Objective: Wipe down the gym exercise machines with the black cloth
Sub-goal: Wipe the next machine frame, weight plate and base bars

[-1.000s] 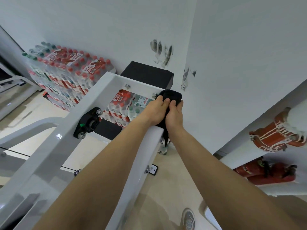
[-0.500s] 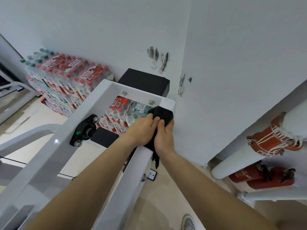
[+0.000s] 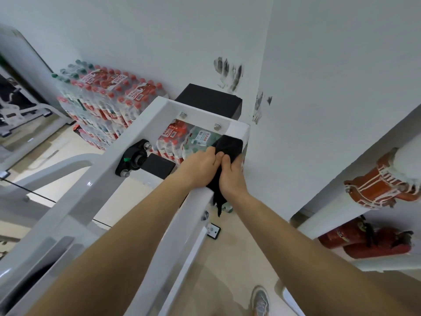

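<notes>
Left hand (image 3: 200, 165) and right hand (image 3: 230, 176) clutch the black cloth (image 3: 229, 145) against the white machine frame (image 3: 91, 190); water-bottle packs (image 3: 102, 96) read "30".

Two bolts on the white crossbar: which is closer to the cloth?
The bolt nearer the frame's corner by the wall, just above the black cloth. The other bolt sits farther left along the crossbar, well away from the cloth.

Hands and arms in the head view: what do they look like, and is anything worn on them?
Both are bare. The left hand and right hand have no gloves, and no rings show. The left forearm and right forearm carry no sleeve, watch or band as far as the frame shows.
</notes>
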Demonstrator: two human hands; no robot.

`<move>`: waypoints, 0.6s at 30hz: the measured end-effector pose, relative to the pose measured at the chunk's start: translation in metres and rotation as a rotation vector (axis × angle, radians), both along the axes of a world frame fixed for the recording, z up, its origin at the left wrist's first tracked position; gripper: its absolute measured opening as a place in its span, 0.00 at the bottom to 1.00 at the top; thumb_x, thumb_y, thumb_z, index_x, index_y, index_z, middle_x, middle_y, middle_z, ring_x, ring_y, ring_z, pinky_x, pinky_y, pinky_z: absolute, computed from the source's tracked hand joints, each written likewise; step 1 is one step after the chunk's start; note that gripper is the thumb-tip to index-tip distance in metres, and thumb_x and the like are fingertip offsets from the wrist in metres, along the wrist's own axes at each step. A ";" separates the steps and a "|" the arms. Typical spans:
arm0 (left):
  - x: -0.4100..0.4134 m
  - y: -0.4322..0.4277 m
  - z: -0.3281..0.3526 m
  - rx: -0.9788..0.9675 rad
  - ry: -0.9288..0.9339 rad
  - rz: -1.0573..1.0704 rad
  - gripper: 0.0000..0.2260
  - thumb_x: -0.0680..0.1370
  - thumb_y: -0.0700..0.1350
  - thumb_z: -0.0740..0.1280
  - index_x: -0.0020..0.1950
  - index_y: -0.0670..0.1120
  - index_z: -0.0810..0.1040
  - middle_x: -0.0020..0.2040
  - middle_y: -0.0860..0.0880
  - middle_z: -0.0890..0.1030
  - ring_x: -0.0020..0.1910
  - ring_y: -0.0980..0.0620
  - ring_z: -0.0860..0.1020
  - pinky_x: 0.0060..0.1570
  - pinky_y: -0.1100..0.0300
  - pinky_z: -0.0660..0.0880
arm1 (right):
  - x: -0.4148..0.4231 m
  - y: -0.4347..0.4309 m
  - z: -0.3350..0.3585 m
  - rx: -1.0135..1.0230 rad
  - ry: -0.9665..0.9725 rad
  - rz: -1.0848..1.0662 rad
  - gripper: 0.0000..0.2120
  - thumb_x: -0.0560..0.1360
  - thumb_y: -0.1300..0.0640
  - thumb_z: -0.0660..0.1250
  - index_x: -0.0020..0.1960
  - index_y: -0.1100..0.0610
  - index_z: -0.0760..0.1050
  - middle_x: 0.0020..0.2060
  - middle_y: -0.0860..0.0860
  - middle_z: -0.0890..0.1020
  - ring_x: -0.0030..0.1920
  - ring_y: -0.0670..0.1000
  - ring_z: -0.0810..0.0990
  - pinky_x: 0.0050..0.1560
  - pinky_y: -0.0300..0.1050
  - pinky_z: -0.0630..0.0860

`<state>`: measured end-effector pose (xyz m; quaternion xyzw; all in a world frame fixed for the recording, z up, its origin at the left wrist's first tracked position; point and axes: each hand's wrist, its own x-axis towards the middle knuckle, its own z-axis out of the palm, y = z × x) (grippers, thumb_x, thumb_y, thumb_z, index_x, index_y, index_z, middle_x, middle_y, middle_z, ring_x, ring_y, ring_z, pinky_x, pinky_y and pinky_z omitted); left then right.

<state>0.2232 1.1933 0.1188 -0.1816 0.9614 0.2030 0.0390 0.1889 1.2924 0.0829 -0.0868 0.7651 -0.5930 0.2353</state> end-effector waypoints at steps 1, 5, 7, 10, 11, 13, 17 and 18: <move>0.012 0.002 -0.001 -0.018 0.020 -0.013 0.15 0.86 0.53 0.50 0.53 0.44 0.69 0.46 0.45 0.78 0.42 0.45 0.76 0.42 0.53 0.69 | 0.011 0.002 -0.002 0.003 -0.007 0.014 0.36 0.79 0.38 0.48 0.81 0.57 0.48 0.78 0.56 0.63 0.76 0.55 0.64 0.76 0.55 0.61; 0.035 0.007 -0.004 -0.024 0.091 -0.035 0.13 0.86 0.53 0.52 0.54 0.45 0.68 0.45 0.46 0.78 0.41 0.45 0.78 0.41 0.50 0.72 | 0.033 0.009 -0.007 0.024 -0.052 0.039 0.36 0.78 0.36 0.46 0.80 0.56 0.50 0.76 0.56 0.66 0.73 0.56 0.68 0.73 0.54 0.65; 0.030 0.007 -0.002 -0.003 0.064 -0.026 0.13 0.86 0.53 0.51 0.55 0.44 0.68 0.46 0.45 0.79 0.43 0.44 0.78 0.43 0.49 0.73 | 0.027 0.010 -0.006 0.037 -0.063 0.041 0.31 0.82 0.41 0.47 0.79 0.57 0.54 0.73 0.56 0.69 0.70 0.56 0.71 0.68 0.48 0.67; 0.008 0.005 0.001 0.054 -0.014 0.032 0.15 0.86 0.54 0.50 0.53 0.44 0.68 0.47 0.44 0.78 0.46 0.41 0.78 0.47 0.48 0.73 | 0.007 0.004 -0.001 0.021 -0.090 -0.006 0.26 0.85 0.46 0.48 0.78 0.58 0.56 0.71 0.56 0.71 0.69 0.57 0.72 0.65 0.46 0.66; -0.001 0.005 0.001 0.079 -0.021 0.052 0.16 0.86 0.54 0.50 0.52 0.44 0.67 0.47 0.43 0.77 0.46 0.41 0.77 0.49 0.47 0.73 | 0.000 0.001 0.001 0.017 -0.086 -0.028 0.26 0.85 0.45 0.49 0.78 0.59 0.55 0.71 0.56 0.71 0.69 0.57 0.71 0.67 0.47 0.66; -0.018 0.004 0.001 0.135 -0.003 0.093 0.16 0.86 0.54 0.50 0.52 0.43 0.68 0.48 0.42 0.78 0.48 0.41 0.77 0.51 0.47 0.73 | -0.015 -0.006 0.002 -0.002 -0.085 -0.082 0.26 0.85 0.46 0.50 0.78 0.59 0.56 0.71 0.57 0.71 0.69 0.57 0.72 0.69 0.49 0.67; -0.053 0.003 0.000 0.233 0.042 0.142 0.17 0.86 0.52 0.51 0.58 0.40 0.71 0.54 0.40 0.80 0.53 0.41 0.78 0.53 0.50 0.72 | -0.052 -0.017 0.000 0.010 -0.087 -0.115 0.26 0.84 0.45 0.50 0.77 0.58 0.57 0.70 0.58 0.73 0.67 0.59 0.73 0.70 0.53 0.68; -0.060 0.003 0.001 0.241 0.051 0.146 0.18 0.86 0.52 0.51 0.58 0.39 0.71 0.55 0.39 0.80 0.53 0.40 0.78 0.53 0.50 0.72 | -0.060 -0.018 0.000 0.011 -0.088 -0.117 0.26 0.84 0.45 0.50 0.77 0.58 0.57 0.69 0.58 0.73 0.67 0.59 0.73 0.70 0.54 0.68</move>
